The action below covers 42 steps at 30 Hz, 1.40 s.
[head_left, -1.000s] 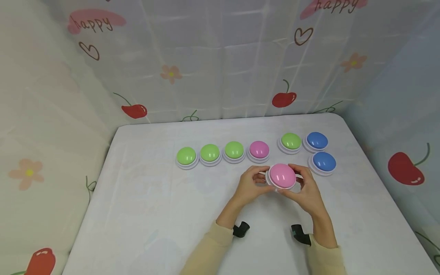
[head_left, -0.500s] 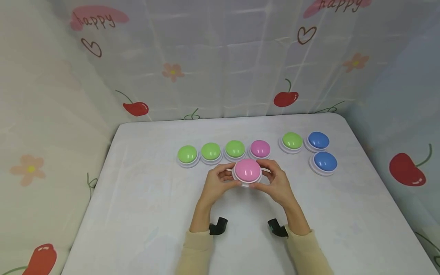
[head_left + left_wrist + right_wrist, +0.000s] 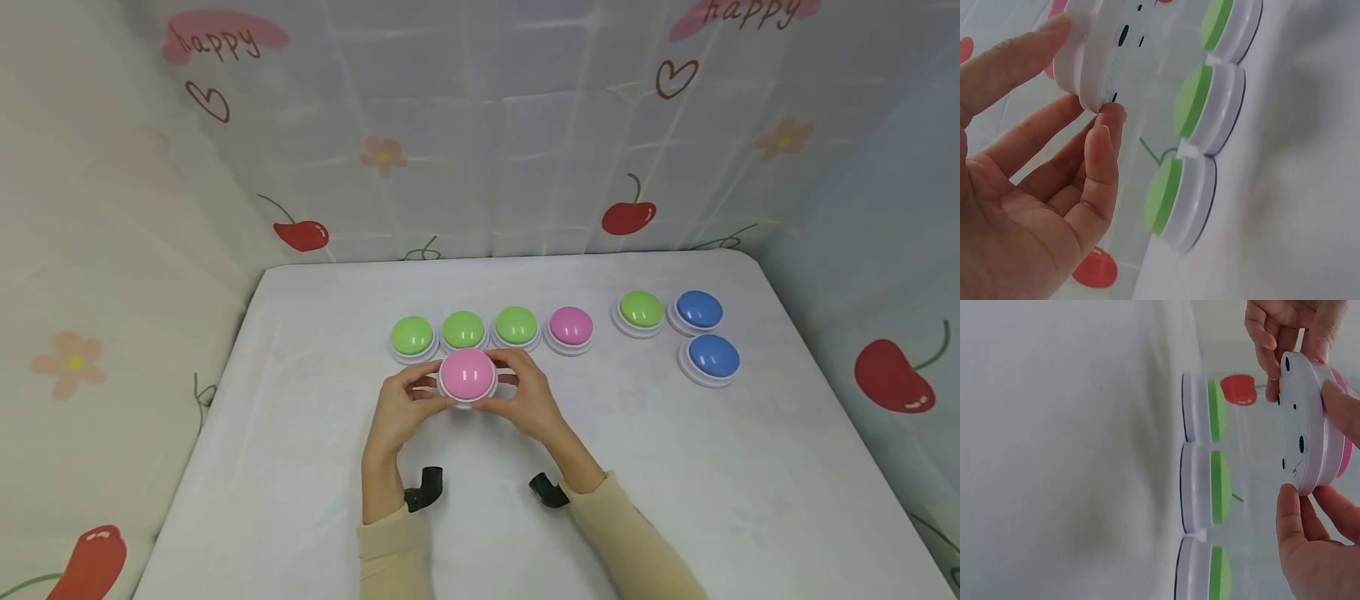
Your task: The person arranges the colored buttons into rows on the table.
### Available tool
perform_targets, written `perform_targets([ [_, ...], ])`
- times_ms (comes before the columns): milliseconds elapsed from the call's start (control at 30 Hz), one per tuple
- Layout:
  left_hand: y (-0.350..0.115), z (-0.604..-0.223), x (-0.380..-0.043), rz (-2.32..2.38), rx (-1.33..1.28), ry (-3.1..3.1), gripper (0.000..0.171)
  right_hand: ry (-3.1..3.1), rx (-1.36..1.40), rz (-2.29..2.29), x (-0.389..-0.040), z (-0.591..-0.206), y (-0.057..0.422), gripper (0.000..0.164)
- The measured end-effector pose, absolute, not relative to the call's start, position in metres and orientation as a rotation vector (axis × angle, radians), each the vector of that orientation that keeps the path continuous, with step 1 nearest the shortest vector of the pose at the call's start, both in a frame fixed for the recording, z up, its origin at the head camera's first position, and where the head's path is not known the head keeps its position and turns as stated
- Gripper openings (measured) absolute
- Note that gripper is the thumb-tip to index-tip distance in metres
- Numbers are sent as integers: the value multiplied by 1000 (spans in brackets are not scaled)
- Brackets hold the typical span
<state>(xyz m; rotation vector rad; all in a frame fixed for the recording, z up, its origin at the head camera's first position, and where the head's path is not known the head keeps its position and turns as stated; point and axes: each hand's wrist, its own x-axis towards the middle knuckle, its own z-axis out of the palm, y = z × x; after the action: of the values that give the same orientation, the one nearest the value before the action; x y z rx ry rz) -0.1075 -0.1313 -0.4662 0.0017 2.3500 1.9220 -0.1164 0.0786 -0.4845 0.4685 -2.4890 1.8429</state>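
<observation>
Both hands hold a pink dome push button [image 3: 467,375] with a white base, raised off the table in front of a row of green buttons. My left hand [image 3: 403,408] pinches its left edge, thumb on the near side. From the other side my right hand [image 3: 525,400] grips the rim between thumb and fingers. In the left wrist view the white base [image 3: 1088,50] shows its underside with dark holes. The right wrist view shows the same underside [image 3: 1297,425] facing the table, with both hands at its edges.
Behind the hands stand a left green button [image 3: 411,336], a middle green button [image 3: 462,331], a right green button [image 3: 516,326] and another pink button [image 3: 571,327]. Farther right are a lone green button [image 3: 641,309] and two blue buttons [image 3: 714,357]. Printed curtains surround the white table [image 3: 300,333].
Both hands have carried the pink push button leftward, from near the blue buttons past the other pink button to in front of the green ones. The standing buttons have stayed put.
</observation>
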Motion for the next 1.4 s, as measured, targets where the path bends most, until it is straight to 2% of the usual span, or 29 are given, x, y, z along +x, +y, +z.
perform_targets([
  [300, -163, -485, -107, 1804, -227, 2447, 60, -2622, 504, 1712, -133, -499, 32, 70],
  [667, -178, -501, -109, 1655, -402, 2533, 67, -2689, 558, 1606, -144, -513, 1, 69],
  [1067, -185, -510, -112, 1608, -446, 2591, 71, -2729, 458, 1750, -145, -522, -14, 70],
  [1400, -185, -509, -111, 1513, -430, 2636, 68, -2760, 467, 1678, -144, -525, -13, 67],
])
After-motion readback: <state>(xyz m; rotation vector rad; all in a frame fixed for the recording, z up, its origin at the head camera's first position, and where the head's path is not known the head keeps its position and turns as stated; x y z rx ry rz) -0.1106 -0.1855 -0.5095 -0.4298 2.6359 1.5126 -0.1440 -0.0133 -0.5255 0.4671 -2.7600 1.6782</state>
